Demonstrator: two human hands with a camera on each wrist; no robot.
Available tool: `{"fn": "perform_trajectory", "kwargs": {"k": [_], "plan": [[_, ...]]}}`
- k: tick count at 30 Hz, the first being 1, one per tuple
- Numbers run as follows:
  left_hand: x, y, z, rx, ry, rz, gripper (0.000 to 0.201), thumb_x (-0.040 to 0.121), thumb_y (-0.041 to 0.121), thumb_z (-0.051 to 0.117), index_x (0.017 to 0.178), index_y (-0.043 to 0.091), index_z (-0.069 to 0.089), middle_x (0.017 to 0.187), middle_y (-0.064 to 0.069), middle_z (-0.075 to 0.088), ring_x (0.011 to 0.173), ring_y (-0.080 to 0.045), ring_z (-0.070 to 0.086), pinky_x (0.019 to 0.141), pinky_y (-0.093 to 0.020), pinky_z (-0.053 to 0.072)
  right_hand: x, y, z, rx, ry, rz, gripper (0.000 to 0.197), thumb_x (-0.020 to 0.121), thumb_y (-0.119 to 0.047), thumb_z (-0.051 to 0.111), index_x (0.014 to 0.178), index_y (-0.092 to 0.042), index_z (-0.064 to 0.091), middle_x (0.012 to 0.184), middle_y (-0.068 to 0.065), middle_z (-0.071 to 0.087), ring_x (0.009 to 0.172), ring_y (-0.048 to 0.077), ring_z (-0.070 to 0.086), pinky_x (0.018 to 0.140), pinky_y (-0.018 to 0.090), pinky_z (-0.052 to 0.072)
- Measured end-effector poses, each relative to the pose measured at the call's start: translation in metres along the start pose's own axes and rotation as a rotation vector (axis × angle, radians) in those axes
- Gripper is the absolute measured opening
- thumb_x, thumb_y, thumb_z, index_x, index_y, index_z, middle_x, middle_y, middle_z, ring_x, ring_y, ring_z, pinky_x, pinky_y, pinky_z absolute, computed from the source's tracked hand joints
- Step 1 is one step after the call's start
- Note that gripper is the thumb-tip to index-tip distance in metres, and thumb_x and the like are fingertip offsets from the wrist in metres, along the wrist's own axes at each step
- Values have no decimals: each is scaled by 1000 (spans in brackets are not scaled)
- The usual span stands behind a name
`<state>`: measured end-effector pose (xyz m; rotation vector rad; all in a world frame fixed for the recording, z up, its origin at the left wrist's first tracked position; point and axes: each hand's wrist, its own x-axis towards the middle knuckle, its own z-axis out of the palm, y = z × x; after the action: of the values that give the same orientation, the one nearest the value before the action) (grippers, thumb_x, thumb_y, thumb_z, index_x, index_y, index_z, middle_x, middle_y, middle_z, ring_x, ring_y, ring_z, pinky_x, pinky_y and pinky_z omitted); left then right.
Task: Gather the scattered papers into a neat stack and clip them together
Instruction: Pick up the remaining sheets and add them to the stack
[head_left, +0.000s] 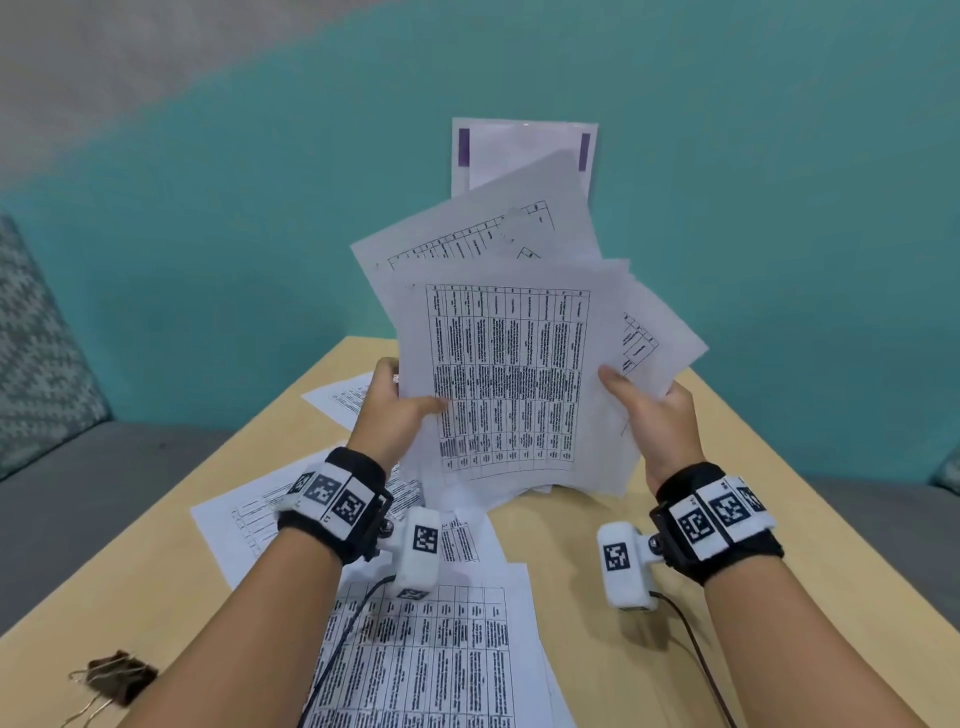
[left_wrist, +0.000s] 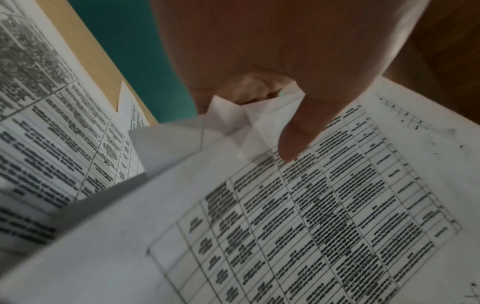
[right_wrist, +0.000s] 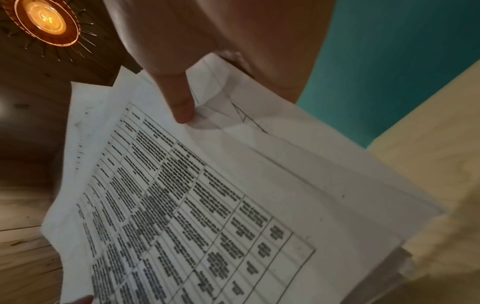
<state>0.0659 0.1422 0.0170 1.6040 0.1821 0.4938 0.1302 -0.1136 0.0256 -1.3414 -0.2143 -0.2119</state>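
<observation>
Nearest you, loose sheets (head_left: 426, 649) and a binder clip (head_left: 120, 676) lie on the surface (head_left: 649, 649). Above them, your left hand (head_left: 392, 410) and right hand (head_left: 649, 415) each pinch a side of the fanned, uneven bundle of papers (head_left: 511, 374), held upright. Because corners stick out at angles, squaring them by a loosened pinch could let sheets slip out.

I seem to be in an office lounge or waiting corner: a light wooden table (head_left: 727, 467) under my fingers, a teal wall (head_left: 779, 208) beyond them, a grey sofa (head_left: 78, 467) with a patterned cushion (head_left: 36, 353) off to their left, a glowing ceiling lamp (right_wrist: 46, 21) above
</observation>
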Motion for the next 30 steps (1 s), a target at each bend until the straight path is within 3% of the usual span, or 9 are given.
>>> {"fn": "perform_trajectory", "kwargs": {"k": [4, 9, 11, 13, 16, 18, 24, 27, 30], "plan": [[-1, 4, 2, -58, -16, 18, 43, 93, -4, 65, 129, 17, 51, 124, -2, 71, 110, -20, 70, 98, -41, 55, 1, -6, 0, 25, 8, -16, 10, 92, -14, 70, 98, -22, 71, 98, -9, 76, 85, 3, 73, 77, 24, 55], [-2, 4, 3, -53, -18, 20, 46, 93, 2, 67, 133, 21, 55, 130, 2, 69, 119, -20, 67, 108, -46, 50, 3, -3, -4, -26, 30, -4, 26, 86, -3, 71, 107, -17, 69, 106, -2, 76, 99, 17, 72, 92, 38, 55], [-4, 1, 2, -38, -18, 9, 58, 87, 8, 75, 139, 17, 51, 135, 2, 66, 124, -20, 64, 111, -49, 47, 2, -1, -5, -65, 17, 8, 34, 83, 1, 71, 113, -13, 70, 106, -1, 77, 99, 18, 72, 94, 40, 55], [-6, 1, 2, -42, -31, 14, 58, 85, 9, 78, 136, 19, 52, 132, 5, 68, 122, -19, 65, 111, -49, 47, 2, 0, -6, -65, 9, 17, 34, 83, 1, 71, 115, -12, 70, 106, -1, 77, 98, 17, 73, 94, 39, 55], [-5, 1, 2, -52, -43, 26, 71, 70, 32, 86, 134, 24, 57, 136, 5, 66, 129, -21, 61, 114, -51, 44, 2, 0, -6, -16, 28, 28, 35, 84, -12, 74, 119, -12, 67, 109, -1, 76, 101, 17, 72, 95, 39, 54], [-4, 1, 2, -73, -41, 38, 69, 67, 38, 87, 129, 26, 60, 132, 5, 70, 125, -22, 64, 112, -52, 46, 2, -2, -6, 9, 31, 29, 36, 85, -15, 74, 120, -12, 66, 110, -2, 76, 103, 16, 72, 95, 36, 53], [-3, 0, 3, -105, -23, 40, 35, 94, 13, 73, 123, 27, 60, 122, 5, 74, 111, -15, 72, 105, -45, 54, -2, -10, -6, 55, 28, 40, 12, 92, -17, 65, 104, -18, 67, 106, -3, 75, 102, 14, 70, 87, 30, 51], [-2, -2, 3, -79, -35, 11, 41, 92, -2, 70, 124, 22, 59, 116, 5, 74, 104, -13, 73, 101, -44, 56, -1, -12, -5, 74, 41, 23, 37, 86, -28, 62, 117, -8, 69, 116, 4, 74, 112, 24, 68, 101, 41, 49], [-1, -4, 2, -66, -45, -11, 47, 86, -7, 74, 122, 18, 59, 119, -2, 74, 108, -23, 72, 103, -49, 54, -2, -15, -6, 99, 56, 2, 41, 88, -24, 56, 121, -3, 68, 120, 9, 72, 115, 28, 66, 102, 41, 48]]}}
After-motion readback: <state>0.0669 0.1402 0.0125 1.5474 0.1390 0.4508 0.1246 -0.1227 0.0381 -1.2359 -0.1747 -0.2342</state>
